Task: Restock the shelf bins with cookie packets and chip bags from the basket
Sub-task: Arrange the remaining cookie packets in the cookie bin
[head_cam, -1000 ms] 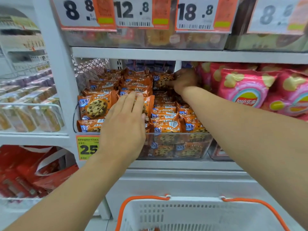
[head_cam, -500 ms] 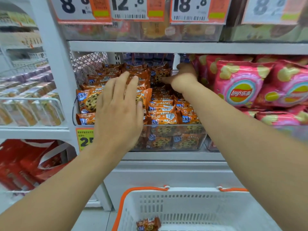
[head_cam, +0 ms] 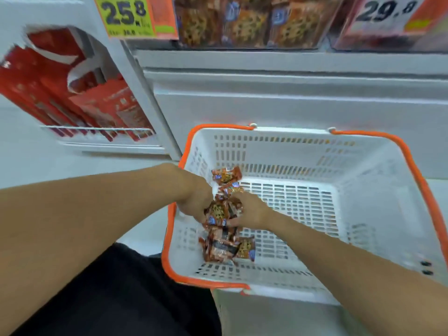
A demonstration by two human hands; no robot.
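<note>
Basket (head_cam: pixel 378 180): white plastic, orange rim, on floor below shelf bins (head_cam: pixel 244 23).
Cookie packets (head_cam: pixel 221 212): approx. a handful left, near-left corner; light, crinkly, slippery film, contents prob. fragile; take by bunching, no squeeze.
Left hand (head_cam: pixel 194 202) & right hand (head_cam: pixel 252 209): both clutching one packet bunch.

Yellow price tag (head_cam: pixel 131 16): 25.8; orange tag (head_cam: pixel 388 13): 29.8.
</note>
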